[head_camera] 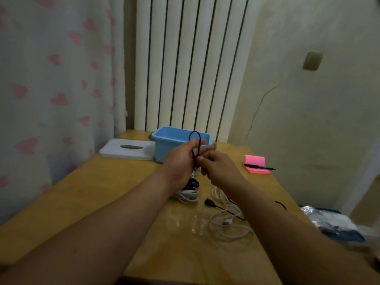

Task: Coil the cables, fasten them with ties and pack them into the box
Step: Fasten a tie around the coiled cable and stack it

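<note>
A thin black cable (195, 140) is folded into a narrow loop that stands up in front of the blue plastic box (164, 140). My left hand (181, 161) holds the loop's lower part, and my right hand (218, 167) pinches it from the right. Both hands hover above the wooden table (102, 202). Under them lie a black and white cable bundle (189, 190), a loose white cable (228, 225) and a black plug on a thin black lead (209, 202).
A white lid (127, 150) with a grey handle lies left of the box. Pink sticky notes (257, 163) with a black pen (260, 166) sit at the right. Plastic packaging (333, 223) lies off the table's right edge. A radiator and curtain stand behind.
</note>
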{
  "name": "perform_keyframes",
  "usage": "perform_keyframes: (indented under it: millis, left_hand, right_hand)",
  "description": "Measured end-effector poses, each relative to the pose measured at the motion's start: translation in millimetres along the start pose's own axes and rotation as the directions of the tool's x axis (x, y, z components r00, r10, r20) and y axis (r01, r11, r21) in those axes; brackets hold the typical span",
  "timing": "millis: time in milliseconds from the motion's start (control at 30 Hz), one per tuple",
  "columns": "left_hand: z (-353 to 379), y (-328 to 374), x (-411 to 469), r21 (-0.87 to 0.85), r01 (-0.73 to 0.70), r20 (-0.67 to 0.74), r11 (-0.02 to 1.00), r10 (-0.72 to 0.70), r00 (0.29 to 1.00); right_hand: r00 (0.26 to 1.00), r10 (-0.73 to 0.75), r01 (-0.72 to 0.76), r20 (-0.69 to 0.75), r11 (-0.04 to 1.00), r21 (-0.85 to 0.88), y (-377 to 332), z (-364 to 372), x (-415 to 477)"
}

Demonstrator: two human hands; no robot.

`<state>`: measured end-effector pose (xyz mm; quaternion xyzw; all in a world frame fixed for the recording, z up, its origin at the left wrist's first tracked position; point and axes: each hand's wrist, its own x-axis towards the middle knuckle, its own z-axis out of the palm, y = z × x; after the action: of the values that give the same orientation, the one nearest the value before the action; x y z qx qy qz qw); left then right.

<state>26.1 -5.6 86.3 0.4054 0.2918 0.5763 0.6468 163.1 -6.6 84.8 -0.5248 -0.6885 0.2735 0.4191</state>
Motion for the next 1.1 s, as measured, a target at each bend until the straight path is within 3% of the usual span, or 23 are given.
perform_keyframes:
  millis: [167, 233, 433, 533, 633, 700, 800, 967, 1100]
  left_hand:
    - [-27, -3, -1, -0.187, -0.054, -0.096, 0.981, 0.036, 0.995]
    - [-43, 1, 2, -0.188, -0.106, -0.153, 0.976, 0.078, 0.985]
    - [-94, 5, 22, -0.037, -0.171, -0.274, 0.985, 0.154, 0.949]
    - [-100, 7, 27, 0.235, -0.172, -0.285, 0.957, 0.237, 0.929]
    - [-96, -2, 28, 0.678, -0.129, -0.197, 0.724, 0.347, 0.917]
    - [-92, -11, 29, 0.835, -0.155, -0.080, 0.527, 0.396, 0.915]
    - [-88, -17, 26, 0.902, -0.200, 0.071, 0.383, 0.326, 0.943]
    - [-83, -22, 17, 0.934, -0.271, 0.226, 0.231, 0.205, 0.952]
    - [-80, -24, 16, 0.937, -0.321, 0.294, 0.138, 0.184, 0.938]
  right_hand:
    - [0.997, -0.027, 0.032, 0.079, 0.998, -0.054, 12, 21, 3]
    - [0.991, -0.069, 0.077, 0.117, 0.995, -0.069, 15, 24, 3]
    - [0.940, -0.067, 0.162, 0.335, 0.951, -0.264, 16, 33, 28]
    - [0.926, -0.044, 0.188, 0.376, 0.916, -0.356, 18, 30, 44]
    - [0.988, -0.095, 0.143, 0.124, 0.869, -0.474, 29, 29, 50]
    - [0.990, -0.142, 0.126, 0.007, 0.850, -0.511, 34, 34, 49]
    - [0.983, -0.179, 0.181, 0.043, 0.891, -0.417, 30, 34, 46]
    - [0.975, -0.205, 0.219, 0.089, 0.953, -0.210, 23, 23, 35]
    - [0.972, -0.205, 0.221, 0.112, 0.962, -0.159, 23, 19, 28]
